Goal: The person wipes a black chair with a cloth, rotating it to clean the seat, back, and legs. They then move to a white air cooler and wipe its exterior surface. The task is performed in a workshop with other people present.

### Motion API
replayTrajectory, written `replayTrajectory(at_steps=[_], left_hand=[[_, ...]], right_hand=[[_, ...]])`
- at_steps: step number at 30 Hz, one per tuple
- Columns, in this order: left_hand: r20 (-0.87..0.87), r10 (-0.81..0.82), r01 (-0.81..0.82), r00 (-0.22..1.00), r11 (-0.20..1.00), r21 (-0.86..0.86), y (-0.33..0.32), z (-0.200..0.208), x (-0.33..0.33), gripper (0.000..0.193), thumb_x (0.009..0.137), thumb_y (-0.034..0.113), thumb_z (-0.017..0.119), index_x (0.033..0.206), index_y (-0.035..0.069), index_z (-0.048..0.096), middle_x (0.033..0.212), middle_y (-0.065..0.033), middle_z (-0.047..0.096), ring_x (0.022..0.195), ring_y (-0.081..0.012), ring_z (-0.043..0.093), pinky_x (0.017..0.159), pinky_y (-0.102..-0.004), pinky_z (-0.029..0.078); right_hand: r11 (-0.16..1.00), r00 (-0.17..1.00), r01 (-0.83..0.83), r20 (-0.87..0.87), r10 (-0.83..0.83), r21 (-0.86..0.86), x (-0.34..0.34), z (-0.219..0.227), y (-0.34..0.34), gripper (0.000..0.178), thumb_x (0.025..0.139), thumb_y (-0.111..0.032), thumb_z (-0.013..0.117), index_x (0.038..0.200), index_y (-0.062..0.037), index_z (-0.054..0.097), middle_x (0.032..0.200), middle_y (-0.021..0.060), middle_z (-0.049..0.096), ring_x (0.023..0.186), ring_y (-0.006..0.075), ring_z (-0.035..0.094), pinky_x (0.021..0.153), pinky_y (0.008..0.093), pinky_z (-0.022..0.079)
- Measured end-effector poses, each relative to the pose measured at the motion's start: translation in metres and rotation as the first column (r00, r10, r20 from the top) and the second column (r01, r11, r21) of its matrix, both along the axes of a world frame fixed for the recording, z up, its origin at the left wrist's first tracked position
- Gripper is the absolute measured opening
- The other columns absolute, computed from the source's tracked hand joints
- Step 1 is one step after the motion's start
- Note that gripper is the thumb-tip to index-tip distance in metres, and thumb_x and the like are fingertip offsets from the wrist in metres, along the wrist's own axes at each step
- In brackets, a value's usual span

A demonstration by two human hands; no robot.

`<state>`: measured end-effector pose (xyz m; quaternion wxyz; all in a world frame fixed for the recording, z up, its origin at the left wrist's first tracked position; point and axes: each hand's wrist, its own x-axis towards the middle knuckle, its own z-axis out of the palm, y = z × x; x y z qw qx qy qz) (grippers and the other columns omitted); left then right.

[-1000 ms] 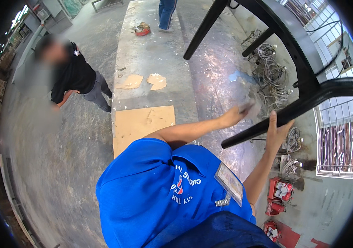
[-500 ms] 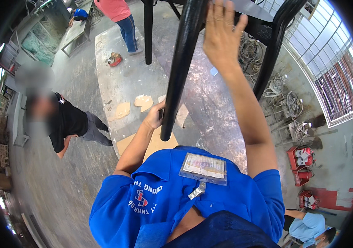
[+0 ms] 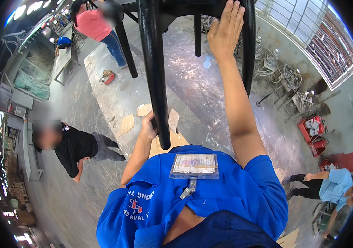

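Looking down, head view: we hold a black metal-tube frame [image 3: 155, 62] raised over the grey concrete floor [image 3: 209, 95].
Left hand [image 3: 148, 129]: fingers wrapped tight on the near leg's lower end.
Right hand [image 3: 225, 29]: fingers together, pressed flat to an upper bar.
Progress: we judge the frame lifted and not yet set down.
Nearby: a person in black [image 3: 77, 146] stands at our left.

Single head-worn fisheye view, looking steeply down over the wearer's chest to the concrete floor [image 3: 81, 103]; rim bends.
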<state>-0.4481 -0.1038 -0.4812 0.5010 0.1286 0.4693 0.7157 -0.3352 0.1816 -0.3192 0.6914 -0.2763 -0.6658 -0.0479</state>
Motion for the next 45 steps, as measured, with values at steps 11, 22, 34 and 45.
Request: replayTrajectory(at_steps=[11, 22, 34, 45], left_hand=[[-0.071, 0.019, -0.019, 0.997, 1.000, 0.003, -0.007, 0.016, -0.043, 0.037, 0.095, 0.036, 0.047, 0.106, 0.003, 0.061, 0.086, -0.0086, 0.065, 0.071, -0.0170, 0.063, 0.062, -0.0314, 0.051], [-0.613, 0.779, -0.779, 0.134, 0.465, 0.420, 0.034, 0.040, -0.043, 0.034, 0.096, 0.020, 0.048, 0.114, -0.007, 0.055, 0.098, -0.0148, 0.063, 0.090, -0.0224, 0.058, 0.078, -0.0327, 0.046], [-0.311, 0.881, 0.126, -0.356, 0.375, 0.919, 0.238, 0.170, -0.058, 0.044, 0.081, 0.003, 0.061, 0.124, -0.002, 0.050, 0.135, -0.0253, 0.044, 0.128, -0.0463, 0.036, 0.104, -0.0555, 0.028], [-0.336, 0.792, 0.027, -0.511, 0.405, 0.914, 0.292, 0.177, -0.047, 0.047, 0.084, 0.026, 0.063, 0.124, 0.004, 0.053, 0.135, -0.0184, 0.047, 0.131, -0.0417, 0.034, 0.105, -0.0603, 0.022]], right_hand=[[0.275, 0.697, -0.583, -0.296, 0.654, -0.765, 0.087, -0.124, 0.036, 0.029, 0.078, -0.019, 0.071, 0.098, -0.0007, 0.060, 0.075, 0.0041, 0.059, 0.067, 0.0118, 0.056, 0.062, 0.0272, 0.045], [0.029, 0.535, -0.682, -0.472, 0.701, -0.730, 0.081, -0.117, 0.024, 0.013, 0.075, 0.003, 0.065, 0.085, -0.0016, 0.058, 0.072, 0.0049, 0.056, 0.060, 0.0148, 0.055, 0.058, 0.0268, 0.046], [0.319, 0.781, -0.494, -0.251, 0.572, -0.809, 0.085, -0.096, 0.006, 0.009, 0.070, -0.002, 0.063, 0.078, 0.0010, 0.059, 0.064, 0.0046, 0.057, 0.057, 0.0121, 0.056, 0.055, 0.0248, 0.043], [0.447, 0.893, -0.315, -0.102, 0.438, -0.837, 0.079, -0.091, 0.005, 0.009, 0.069, -0.006, 0.065, 0.075, 0.0003, 0.061, 0.063, 0.0029, 0.058, 0.058, 0.0104, 0.055, 0.057, 0.0249, 0.044]])
